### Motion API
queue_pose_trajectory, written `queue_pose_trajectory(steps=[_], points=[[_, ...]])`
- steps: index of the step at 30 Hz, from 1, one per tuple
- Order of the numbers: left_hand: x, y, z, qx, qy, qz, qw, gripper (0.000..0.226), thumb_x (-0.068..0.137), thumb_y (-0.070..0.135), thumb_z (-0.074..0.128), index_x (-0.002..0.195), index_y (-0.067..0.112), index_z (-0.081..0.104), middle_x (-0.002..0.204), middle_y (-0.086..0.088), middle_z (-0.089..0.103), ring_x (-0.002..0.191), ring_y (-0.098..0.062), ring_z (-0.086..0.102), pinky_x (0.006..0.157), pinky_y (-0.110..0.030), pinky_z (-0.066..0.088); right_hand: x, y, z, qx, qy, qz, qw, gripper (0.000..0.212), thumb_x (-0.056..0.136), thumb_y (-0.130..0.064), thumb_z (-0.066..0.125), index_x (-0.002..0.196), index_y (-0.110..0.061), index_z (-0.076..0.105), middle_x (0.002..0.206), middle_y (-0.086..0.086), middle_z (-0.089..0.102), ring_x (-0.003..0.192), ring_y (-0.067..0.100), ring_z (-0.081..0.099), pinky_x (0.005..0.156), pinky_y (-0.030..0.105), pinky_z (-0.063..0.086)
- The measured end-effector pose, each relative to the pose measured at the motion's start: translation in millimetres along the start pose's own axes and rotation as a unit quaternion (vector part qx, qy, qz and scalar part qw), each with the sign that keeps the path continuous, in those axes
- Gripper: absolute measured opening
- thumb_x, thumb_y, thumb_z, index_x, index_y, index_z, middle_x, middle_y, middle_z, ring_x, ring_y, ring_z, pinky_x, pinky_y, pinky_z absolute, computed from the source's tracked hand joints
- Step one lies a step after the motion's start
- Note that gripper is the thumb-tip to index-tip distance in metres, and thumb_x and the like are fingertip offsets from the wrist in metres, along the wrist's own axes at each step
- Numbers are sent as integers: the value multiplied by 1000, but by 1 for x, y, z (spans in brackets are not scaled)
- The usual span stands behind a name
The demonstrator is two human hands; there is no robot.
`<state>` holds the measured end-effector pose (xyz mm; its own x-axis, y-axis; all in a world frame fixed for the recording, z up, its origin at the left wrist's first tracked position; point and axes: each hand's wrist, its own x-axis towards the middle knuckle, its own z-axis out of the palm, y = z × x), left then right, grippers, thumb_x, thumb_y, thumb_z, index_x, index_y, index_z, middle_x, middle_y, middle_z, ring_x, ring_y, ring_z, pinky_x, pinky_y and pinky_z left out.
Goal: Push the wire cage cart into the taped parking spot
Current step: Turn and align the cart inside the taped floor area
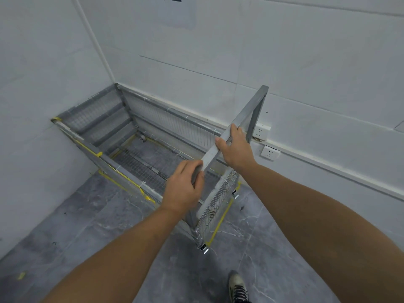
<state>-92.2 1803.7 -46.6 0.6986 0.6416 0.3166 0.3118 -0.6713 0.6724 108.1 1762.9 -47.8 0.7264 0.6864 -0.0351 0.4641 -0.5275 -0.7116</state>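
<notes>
The wire cage cart [140, 154] is seen nosed into the room corner, its long far side close along the wall [306, 62]. Relative to the cart, yellow floor tape [219, 221] runs just outside the near end and along the left side; the near caster [203, 248] sits about on the tape corner. The cart is judged nearly or fully parked.

The handle bar [238, 125] at the cart's near end is held by both hands. The left hand [183, 189] is wrapped over the bar's lower end, fingers curled shut on it. The right hand [237, 149] is laid higher on the bar, fingers folded over its far edge, thumb on the near face.

For the last nudge, force should be kept low and even through both hands, so the cart is not skewed. The near casters should be checked against the tape. The wall socket [270, 153] right of the cart should be cleared.
</notes>
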Motion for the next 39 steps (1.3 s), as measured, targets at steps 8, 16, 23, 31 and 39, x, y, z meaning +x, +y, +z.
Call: queue_pose_trajectory(steps=[8,16,23,31,39], points=[[44,13,31,13,13,-28,999,30,95,31,49,122,21,58,111,3,58,88,-12,55,76,-35,49,56,16,-17,-9,-26,-19,999,74,86,-70,35,137,-17,33,139,16,40,124,37,45,95,56,47],[65,11,40,36,46,-32,998,27,95,29,52,120,20,61,108,2,61,84,-13,56,71,-36,51,84,16,-18,-10,-43,-51,998,74,92,-65,36,149,-20,21,157,17,25,130,40,44,99,55,45],[65,10,37,46,39,-25,998,27,96,29,52,119,19,61,104,4,60,78,-8,52,69,-25,44,85,19,-15,-3,-23,-59,998,74,96,-62,36,154,-20,16,164,16,15,142,39,33,108,55,38],[61,15,33,104,24,-24,994,30,96,34,48,123,23,58,107,4,63,85,-14,58,69,-34,50,78,22,-27,-76,3,-89,993,71,95,-65,29,152,-23,25,161,14,20,149,32,15,111,62,31],[57,24,44,315,83,1,946,32,94,39,48,114,21,65,88,1,68,74,-23,63,57,-37,52,125,50,-63,-144,-13,-297,944,61,100,-58,25,142,-18,45,158,16,30,149,33,19,119,55,16]])
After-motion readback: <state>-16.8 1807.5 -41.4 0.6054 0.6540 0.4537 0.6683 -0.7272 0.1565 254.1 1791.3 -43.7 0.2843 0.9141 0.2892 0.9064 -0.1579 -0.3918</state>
